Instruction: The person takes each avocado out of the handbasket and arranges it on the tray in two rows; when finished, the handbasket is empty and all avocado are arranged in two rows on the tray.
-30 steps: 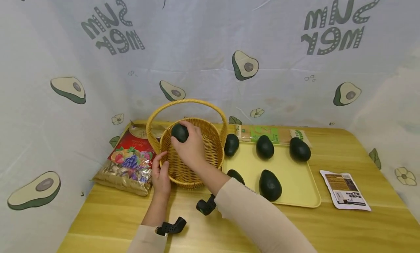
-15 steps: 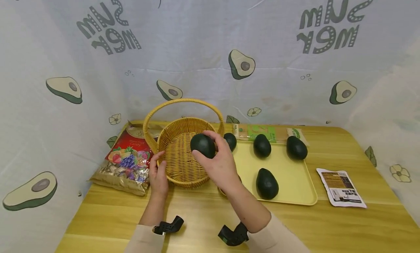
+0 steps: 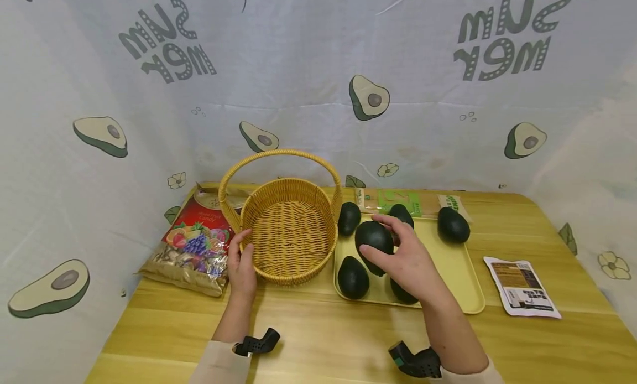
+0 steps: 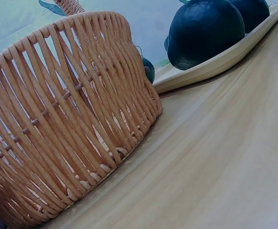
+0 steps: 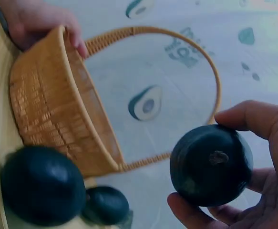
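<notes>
My right hand [image 3: 410, 262] pinches a dark green avocado [image 3: 373, 243] between thumb and fingers, above the pale yellow tray [image 3: 476, 281]. The same hand [image 5: 267, 167] shows close up in the right wrist view, the stem end of its avocado [image 5: 212, 162] facing the camera. On the left, my left hand [image 3: 242, 270] holds the rim of a wicker basket [image 3: 288, 240] with a tall handle; nothing lies in it. Fingertips of that left hand [image 5: 43, 21] reach over the rim in the right wrist view. The left wrist view shows the basket's woven side [image 4: 67, 114] but hardly any hand.
Several more avocados lie on the tray, among them one at its front left [image 3: 353, 279] and one at its back right [image 3: 454, 225]. A candy bag [image 3: 199, 243] stands left of the basket. Behind the tray lies a flat packet [image 3: 370, 200]; a white pouch [image 3: 523, 289] is at right.
My right hand has carried the avocado from inside the basket rightward to above the tray. The left hand has stayed at the basket's rim.
</notes>
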A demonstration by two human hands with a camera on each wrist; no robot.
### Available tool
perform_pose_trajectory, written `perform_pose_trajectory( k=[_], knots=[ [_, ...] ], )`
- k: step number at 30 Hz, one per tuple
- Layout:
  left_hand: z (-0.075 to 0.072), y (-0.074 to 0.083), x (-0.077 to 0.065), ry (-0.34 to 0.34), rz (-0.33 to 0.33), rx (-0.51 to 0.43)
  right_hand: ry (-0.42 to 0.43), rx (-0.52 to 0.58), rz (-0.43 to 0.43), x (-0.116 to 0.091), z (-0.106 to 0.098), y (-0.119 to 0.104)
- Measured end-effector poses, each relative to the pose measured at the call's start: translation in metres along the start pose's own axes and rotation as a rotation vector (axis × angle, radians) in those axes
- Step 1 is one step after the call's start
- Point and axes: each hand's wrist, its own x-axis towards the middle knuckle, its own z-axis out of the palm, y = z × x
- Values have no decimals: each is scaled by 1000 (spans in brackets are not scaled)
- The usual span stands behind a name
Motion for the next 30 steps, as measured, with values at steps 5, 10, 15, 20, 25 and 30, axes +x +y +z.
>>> perform_pose_trajectory(
  k=[5, 10, 15, 20, 25, 30],
  knots=[
    [0, 1, -1, 5, -8, 4, 2, 4, 22, -8, -26, 22],
    [1, 2, -2, 12, -7, 21, 37, -11, 54, -21, -48, 47],
    [0, 1, -1, 6, 1, 12, 97, -127, 146, -34, -71, 79],
    [-1, 1, -2, 6, 9, 5, 150, -293, 208, -41, -85, 116],
    [-2, 0, -2, 0, 13, 15, 216, -362, 199, -45, -89, 142],
    [-1, -1, -2, -6, 11, 7, 258, -375, 165, -46, -89, 152]
  ],
)
